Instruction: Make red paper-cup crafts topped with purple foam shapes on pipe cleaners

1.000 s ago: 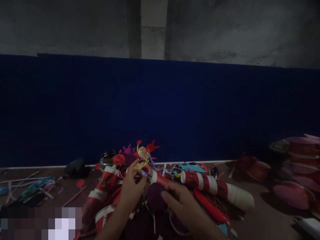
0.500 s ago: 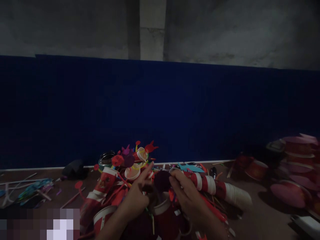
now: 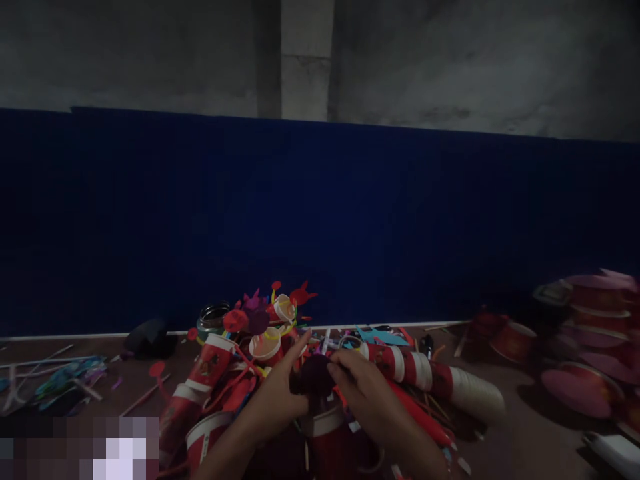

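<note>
R hand (image 3: 363, 387) pinching dark purple disc (image 3: 316, 373) by its edge, just above upright red cup (image 3: 327, 430) on counter (image 3: 520, 427). L hand (image 3: 280, 393) beside disc, grip unclear. Disc handling in hand; moving it needs light edge hold, prob.

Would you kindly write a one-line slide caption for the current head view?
Right hand pinching a dark purple disc beside the left hand, over a white-rimmed red paper cup.
</note>
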Action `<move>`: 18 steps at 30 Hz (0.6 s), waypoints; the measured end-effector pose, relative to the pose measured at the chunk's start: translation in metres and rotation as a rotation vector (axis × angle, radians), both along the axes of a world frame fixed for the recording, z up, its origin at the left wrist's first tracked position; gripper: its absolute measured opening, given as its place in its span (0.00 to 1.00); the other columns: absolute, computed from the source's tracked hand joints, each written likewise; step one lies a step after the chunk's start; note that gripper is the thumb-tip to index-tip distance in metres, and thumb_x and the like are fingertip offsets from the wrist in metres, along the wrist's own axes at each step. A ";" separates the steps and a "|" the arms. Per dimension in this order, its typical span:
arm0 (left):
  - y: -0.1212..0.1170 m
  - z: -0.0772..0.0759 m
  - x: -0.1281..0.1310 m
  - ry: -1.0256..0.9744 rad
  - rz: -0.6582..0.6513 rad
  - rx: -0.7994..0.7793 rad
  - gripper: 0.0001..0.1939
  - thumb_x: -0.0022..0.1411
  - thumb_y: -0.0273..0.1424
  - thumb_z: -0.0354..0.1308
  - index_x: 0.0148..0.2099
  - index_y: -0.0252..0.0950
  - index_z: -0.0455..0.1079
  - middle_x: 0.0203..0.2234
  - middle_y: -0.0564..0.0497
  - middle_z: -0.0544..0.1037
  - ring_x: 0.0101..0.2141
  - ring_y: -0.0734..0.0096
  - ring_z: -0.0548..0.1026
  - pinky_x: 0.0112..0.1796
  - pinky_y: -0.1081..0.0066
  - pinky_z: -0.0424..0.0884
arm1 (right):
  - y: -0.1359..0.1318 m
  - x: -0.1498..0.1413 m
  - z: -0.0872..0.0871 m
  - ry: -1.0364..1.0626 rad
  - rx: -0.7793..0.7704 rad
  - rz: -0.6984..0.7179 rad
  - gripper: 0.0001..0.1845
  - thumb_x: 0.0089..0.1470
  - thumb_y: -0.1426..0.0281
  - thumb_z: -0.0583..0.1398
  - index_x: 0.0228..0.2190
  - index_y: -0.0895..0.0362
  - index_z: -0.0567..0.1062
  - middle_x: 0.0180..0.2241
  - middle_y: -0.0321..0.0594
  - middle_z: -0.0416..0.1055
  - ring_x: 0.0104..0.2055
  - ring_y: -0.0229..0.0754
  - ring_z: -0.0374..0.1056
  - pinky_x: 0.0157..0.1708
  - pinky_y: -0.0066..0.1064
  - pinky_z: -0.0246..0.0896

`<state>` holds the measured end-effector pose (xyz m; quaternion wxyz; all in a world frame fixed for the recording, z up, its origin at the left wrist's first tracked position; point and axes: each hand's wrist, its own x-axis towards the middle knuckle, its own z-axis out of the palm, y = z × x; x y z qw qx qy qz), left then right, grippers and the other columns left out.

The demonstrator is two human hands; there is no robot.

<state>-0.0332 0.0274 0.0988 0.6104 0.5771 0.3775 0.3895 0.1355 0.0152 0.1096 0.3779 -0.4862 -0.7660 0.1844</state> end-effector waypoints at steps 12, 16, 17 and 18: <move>-0.002 0.008 0.000 0.021 0.009 0.034 0.43 0.47 0.27 0.59 0.64 0.34 0.47 0.30 0.52 0.75 0.30 0.71 0.70 0.32 0.72 0.65 | 0.000 -0.002 0.000 -0.103 0.077 -0.060 0.12 0.59 0.70 0.49 0.26 0.56 0.67 0.28 0.36 0.68 0.32 0.41 0.63 0.33 0.31 0.56; 0.003 0.005 0.003 -0.060 0.071 0.032 0.43 0.48 0.26 0.59 0.65 0.33 0.44 0.31 0.51 0.76 0.31 0.70 0.72 0.35 0.70 0.66 | -0.005 -0.003 0.004 -0.174 0.191 -0.098 0.06 0.57 0.71 0.52 0.33 0.55 0.69 0.33 0.39 0.69 0.38 0.44 0.63 0.39 0.37 0.55; 0.004 0.005 0.003 -0.079 0.093 0.045 0.44 0.48 0.27 0.60 0.65 0.33 0.44 0.34 0.49 0.76 0.34 0.68 0.72 0.37 0.69 0.67 | -0.007 -0.003 0.007 -0.190 0.228 -0.120 0.05 0.56 0.71 0.53 0.35 0.55 0.69 0.35 0.40 0.69 0.39 0.46 0.62 0.41 0.39 0.54; 0.005 0.005 0.002 -0.080 0.116 0.068 0.44 0.48 0.28 0.60 0.64 0.33 0.45 0.37 0.48 0.76 0.36 0.66 0.73 0.39 0.68 0.67 | -0.010 -0.004 0.009 -0.203 0.254 -0.127 0.05 0.55 0.71 0.54 0.35 0.55 0.69 0.36 0.40 0.69 0.40 0.46 0.62 0.42 0.40 0.53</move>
